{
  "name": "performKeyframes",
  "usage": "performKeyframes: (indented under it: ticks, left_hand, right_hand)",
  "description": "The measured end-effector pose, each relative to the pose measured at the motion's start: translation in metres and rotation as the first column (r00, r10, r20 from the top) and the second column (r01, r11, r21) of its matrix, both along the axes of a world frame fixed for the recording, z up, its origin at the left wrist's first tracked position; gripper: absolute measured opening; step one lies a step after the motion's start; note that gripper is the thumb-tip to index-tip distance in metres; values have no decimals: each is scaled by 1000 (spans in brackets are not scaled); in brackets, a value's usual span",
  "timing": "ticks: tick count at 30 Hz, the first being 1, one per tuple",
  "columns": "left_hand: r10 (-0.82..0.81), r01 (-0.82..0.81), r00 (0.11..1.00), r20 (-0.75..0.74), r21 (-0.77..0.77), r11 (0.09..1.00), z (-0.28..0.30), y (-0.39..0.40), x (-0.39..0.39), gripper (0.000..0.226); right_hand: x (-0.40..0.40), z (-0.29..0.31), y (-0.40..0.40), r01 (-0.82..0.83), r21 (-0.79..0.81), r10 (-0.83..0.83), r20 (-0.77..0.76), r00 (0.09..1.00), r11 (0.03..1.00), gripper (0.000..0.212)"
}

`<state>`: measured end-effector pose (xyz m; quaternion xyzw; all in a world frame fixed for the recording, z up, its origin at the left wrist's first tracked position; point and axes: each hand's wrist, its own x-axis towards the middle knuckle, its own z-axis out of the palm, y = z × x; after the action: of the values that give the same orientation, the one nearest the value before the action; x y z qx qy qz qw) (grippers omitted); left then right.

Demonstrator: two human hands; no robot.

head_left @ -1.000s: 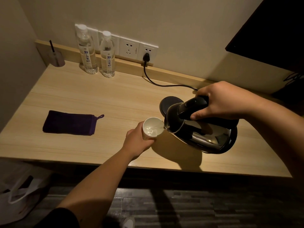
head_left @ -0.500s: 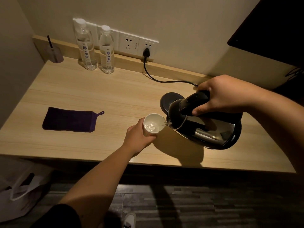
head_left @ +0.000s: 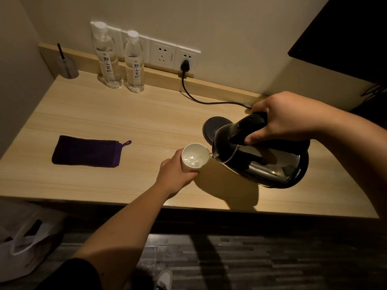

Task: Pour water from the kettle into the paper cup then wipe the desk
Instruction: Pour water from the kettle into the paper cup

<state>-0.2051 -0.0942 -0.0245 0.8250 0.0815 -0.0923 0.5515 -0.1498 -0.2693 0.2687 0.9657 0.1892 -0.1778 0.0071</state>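
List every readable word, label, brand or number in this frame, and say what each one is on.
Left clear plastic water bottle: vertical label of Chinese characters, too blurred to read surely.
Right clear plastic water bottle: same label, also unreadable.
Steel kettle with black base band: small pale print on the band, too small to read.
White wall socket panel: tiny marking, unreadable.
Nothing else bears text.

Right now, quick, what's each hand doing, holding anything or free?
Left hand: closed around the paper cup, holding it on the desk.
Right hand: closed on the handle of the kettle, tilting its spout to the cup's rim.
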Motion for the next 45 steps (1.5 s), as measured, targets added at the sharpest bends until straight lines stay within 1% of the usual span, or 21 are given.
performKeyframes:
  ticks: [5, 8, 11, 14, 16, 18, 19, 21, 22, 23, 24, 25, 28, 32, 34, 36, 39, 42, 45]
  left_hand:
    - [-6, 6, 1000, -8, -1, 1000, 1, 0, 0, 80]
    - [-8, 8, 1000, -12, -3, 1000, 3, 0, -1, 79]
    - [-8, 8, 1000, -19, -16, 1000, 4, 0, -2, 78]
    - [-9, 9, 1000, -18, -11, 1000, 6, 0, -2, 77]
    - [-7, 6, 1000, -20, -11, 1000, 7, 0, -1, 77]
    - [-9, 9, 1000, -23, -6, 1000, 8, 0, -1, 79]
    - [-12, 12, 1000, -22, 0, 1000, 8, 0, -1, 80]
    - [-15, 15, 1000, -21, 7, 1000, 8, 0, -1, 81]
    - [-10, 10, 1000, -22, 3, 1000, 9, -1, -1, 81]
    - [-2, 2, 1000, -24, -6, 1000, 9, -1, -1, 80]
    - [8, -8, 1000, -29, -18, 1000, 9, 0, -2, 80]
    - [13, -15, 999, -32, -38, 999, 10, 0, -2, 80]
    - [19, -21, 1000, -24, -70, 997, 13, -2, -4, 81]
    - [11, -12, 1000, -7, -58, 998, 22, -5, -5, 77]
    - [10, -10, 1000, -9, -62, 998, 25, -7, -6, 74]
    - [11, -11, 1000, -10, -75, 997, 26, -8, -7, 72]
    - [16, -17, 1000, -22, -79, 997, 26, -7, -6, 71]
    - [18, -20, 1000, -21, -85, 996, 27, -7, -6, 67]
    - [11, -13, 1000, -27, -89, 996, 26, -7, -6, 67]
  right_hand:
    - [0, -2, 1, -10, -2, 10, 1, 1000, 1000, 48]
    - [-1, -2, -1, 1, 19, -1, -19, 1000, 1000, 41]
    - [-5, -7, -12, 72, 91, -68, -39, 997, 993, 34]
    - [-17, -21, -33, 198, 207, -181, -100, 978, 958, 34]
    - [-27, -34, -47, 286, 310, -251, -148, 957, 907, 32]
    - [-41, -49, -63, 368, 414, -327, -170, 930, 833, 34]
    - [-48, -57, -71, 403, 465, -359, -185, 915, 788, 38]
    - [-64, -72, -89, 470, 557, -434, -207, 877, 685, 52]
    - [-71, -81, -99, 510, 600, -483, -224, 846, 616, 55]
    - [-78, -91, -109, 543, 642, -533, -238, 812, 541, 48]
    - [-85, -100, -116, 570, 673, -581, -249, 775, 471, 36]
    - [-89, -111, -125, 585, 694, -633, -238, 737, 420, 29]
    - [-101, -136, -143, 588, 757, -759, -196, 621, 285, 31]
    - [-103, -157, -156, 550, 823, -841, -193, 505, 142, 24]
    - [-99, -164, -160, 532, 843, -868, -204, 453, 80, 26]
    - [-93, -170, -163, 526, 850, -882, -224, 415, 32, 27]
    - [-89, -176, -170, 522, 853, -881, -238, 409, 12, 28]
    - [-90, -180, -176, 544, 838, -875, -242, 420, 30, 32]
    - [-90, -179, -179, 569, 819, -856, -241, 458, 74, 31]
